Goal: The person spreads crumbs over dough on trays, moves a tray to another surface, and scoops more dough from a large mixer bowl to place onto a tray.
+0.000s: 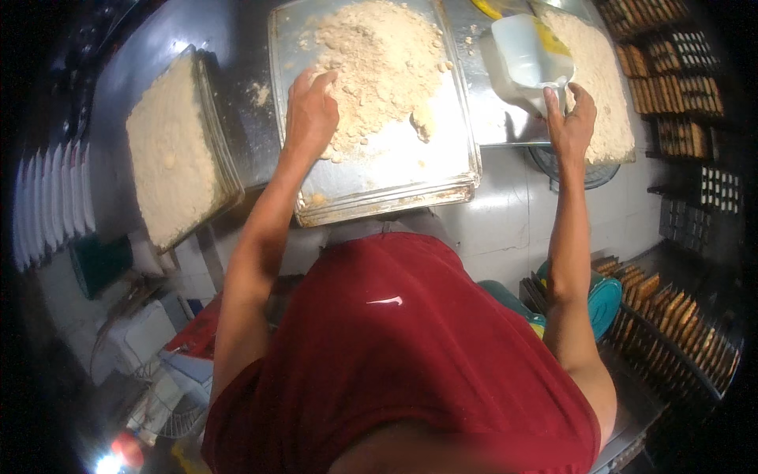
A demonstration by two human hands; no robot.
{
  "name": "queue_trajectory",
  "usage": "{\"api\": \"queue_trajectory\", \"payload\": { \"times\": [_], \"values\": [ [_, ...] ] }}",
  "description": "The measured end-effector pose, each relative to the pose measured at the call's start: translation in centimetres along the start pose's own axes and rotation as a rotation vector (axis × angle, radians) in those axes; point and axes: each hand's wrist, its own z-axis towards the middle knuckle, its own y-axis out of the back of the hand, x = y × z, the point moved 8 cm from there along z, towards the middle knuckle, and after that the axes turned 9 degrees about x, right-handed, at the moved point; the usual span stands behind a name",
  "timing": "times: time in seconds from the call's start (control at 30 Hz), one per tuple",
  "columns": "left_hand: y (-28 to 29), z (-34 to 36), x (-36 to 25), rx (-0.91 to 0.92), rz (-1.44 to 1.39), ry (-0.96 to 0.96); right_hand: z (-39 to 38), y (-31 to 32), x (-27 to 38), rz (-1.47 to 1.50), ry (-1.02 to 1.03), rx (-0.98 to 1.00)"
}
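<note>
My left hand (312,110), fingers curled, is at the left edge of a mound of pale crumbly mixture (371,71) on a stack of worn metal trays (379,182); what its fingers hold is hidden. My right hand (570,122) grips a translucent plastic container (527,59) with a yellow mark, raised over the counter to the right of the trays. Behind it lies another tray filled with the pale mixture (600,103). A further filled tray (174,150) sits on the left.
The metal counter (237,63) runs under the trays. Racks of baked pieces (671,95) line the right side and the lower right (675,316). A teal round container (600,304) sits low at right, a bowl (584,175) below the counter's edge, a row of white items (55,197) at far left.
</note>
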Motion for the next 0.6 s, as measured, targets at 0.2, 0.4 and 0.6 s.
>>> {"api": "queue_trajectory", "payload": {
  "times": [0.2,0.4,0.6],
  "values": [
    [1.9,-0.1,0.3,-0.034,-0.301,0.110,-3.7,-4.4,14.9,0.517,0.308,0.347],
    [4.0,-2.0,-2.2,0.030,-0.686,0.196,-4.2,-9.1,27.4,0.816,0.340,0.564],
    [5.1,-3.4,1.6,-0.285,-0.482,0.154,-5.0,-11.8,30.9,0.820,0.261,0.597]
  ]
}}
